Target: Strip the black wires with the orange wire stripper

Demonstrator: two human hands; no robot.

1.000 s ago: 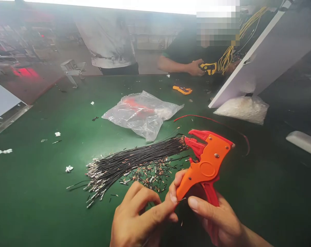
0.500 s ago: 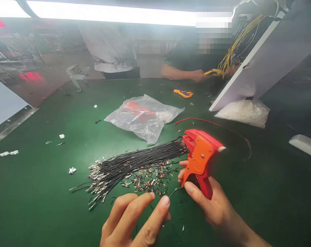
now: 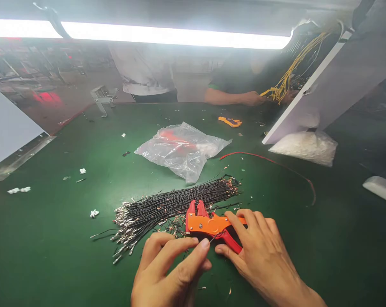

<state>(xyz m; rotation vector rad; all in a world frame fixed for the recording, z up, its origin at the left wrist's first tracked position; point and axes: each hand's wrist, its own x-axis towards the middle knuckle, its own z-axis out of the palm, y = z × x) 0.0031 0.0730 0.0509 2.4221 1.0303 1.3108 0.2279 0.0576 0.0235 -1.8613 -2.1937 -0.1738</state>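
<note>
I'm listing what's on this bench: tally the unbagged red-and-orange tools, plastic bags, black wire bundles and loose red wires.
Unbagged red-and-orange tools: 1
Plastic bags: 2
Black wire bundles: 1
Loose red wires: 1
Total: 5

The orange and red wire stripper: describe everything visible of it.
The wire stripper has an orange body, red jaws and a red lower handle; it looks like plastic with small metal rivets. It is turned sideways, its working end to the left and the two jaws apart. The grip of the right hand covers part of the handles. Behind it is the black wire bundle. A dark wire in the left hand crosses before it; whether they touch is unclear.
</note>
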